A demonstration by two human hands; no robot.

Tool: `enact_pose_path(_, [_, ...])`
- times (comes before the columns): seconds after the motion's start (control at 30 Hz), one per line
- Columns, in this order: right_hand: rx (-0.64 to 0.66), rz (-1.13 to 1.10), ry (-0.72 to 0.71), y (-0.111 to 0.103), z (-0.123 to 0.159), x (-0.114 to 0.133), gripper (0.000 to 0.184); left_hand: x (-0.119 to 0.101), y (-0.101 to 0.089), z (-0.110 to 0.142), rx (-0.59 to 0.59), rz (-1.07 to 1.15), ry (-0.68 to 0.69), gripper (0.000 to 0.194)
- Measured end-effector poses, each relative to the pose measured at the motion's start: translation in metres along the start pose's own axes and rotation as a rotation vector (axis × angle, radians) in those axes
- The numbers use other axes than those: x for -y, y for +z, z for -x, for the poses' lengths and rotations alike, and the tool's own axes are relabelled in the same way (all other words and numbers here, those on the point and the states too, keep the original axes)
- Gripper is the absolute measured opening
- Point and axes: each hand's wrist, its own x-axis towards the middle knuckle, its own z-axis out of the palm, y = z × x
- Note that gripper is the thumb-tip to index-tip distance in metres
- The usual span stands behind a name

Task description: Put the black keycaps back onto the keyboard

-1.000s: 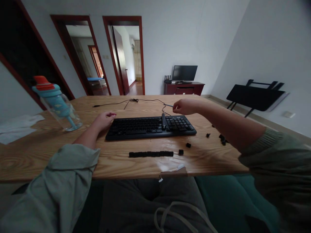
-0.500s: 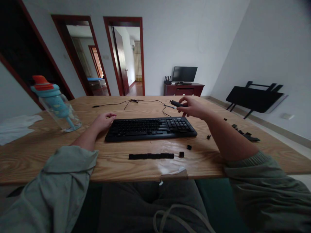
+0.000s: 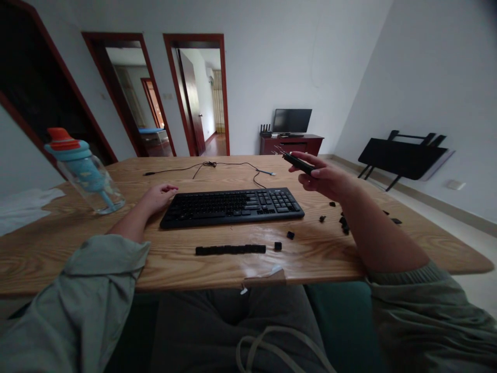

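A black keyboard (image 3: 233,207) lies flat on the wooden table in front of me. My left hand (image 3: 160,197) rests at its upper left corner, fingers loosely bent and nothing visible in them. Beyond the keyboard's right end, my right hand (image 3: 322,176) is raised and closed around a keycap puller (image 3: 298,163). Its thin wire prongs point up and to the left, with nothing seen between them. Nearer me lies a row of black keycaps (image 3: 231,249), with one keycap (image 3: 278,246) just right of it and another keycap (image 3: 290,235) farther back.
More loose keycaps (image 3: 344,223) lie around my right forearm, partly hidden by it. The black cable (image 3: 233,164) runs behind the keyboard, beside a thin blue-and-white piece (image 3: 267,173). A water bottle (image 3: 89,178) and white tissue (image 3: 27,207) are at the left.
My right hand has lifted and shifted right with the keycap puller, whose prongs now show. The view has turned slightly right. My left hand stays by the keyboard's corner.
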Motion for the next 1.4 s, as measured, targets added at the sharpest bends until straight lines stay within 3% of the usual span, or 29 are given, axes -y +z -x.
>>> enact_pose_path(0.27, [-0.120,-0.079,-0.075,0.008,-0.003,-0.010,0.069,-0.003,-0.002,0.001,0.007,-0.036,-0.013,0.032])
enact_pose_path(0.4, [-0.351,0.152,-0.028,0.013,-0.013,-0.024,0.045,-0.006,-0.002,0.002,-0.008,-0.022,-0.011,0.030])
enact_pose_path(0.47, [-0.372,0.246,0.056,0.015,-0.018,-0.031,0.036,-0.006,-0.001,0.001,-0.009,-0.014,-0.012,0.029])
enact_pose_path(0.57, [-0.376,0.286,0.148,0.017,-0.022,-0.041,0.043,-0.005,0.000,0.000,-0.014,-0.017,-0.011,0.027])
enact_pose_path(0.9, [-0.521,0.160,0.181,0.022,-0.031,-0.069,0.040,-0.004,-0.001,0.000,-0.015,-0.030,-0.017,0.034])
enact_pose_path(1.13, [-0.460,0.363,0.196,0.015,-0.029,-0.066,0.042,-0.008,-0.002,0.001,-0.021,-0.001,-0.017,0.028])
enact_pose_path(1.27, [-0.385,0.385,0.190,0.013,-0.028,-0.062,0.037,-0.009,-0.001,0.001,-0.019,0.003,-0.014,0.026])
enact_pose_path(1.4, [-0.401,0.368,0.180,0.013,-0.028,-0.063,0.038,-0.008,-0.001,0.001,-0.022,0.014,-0.028,0.024])
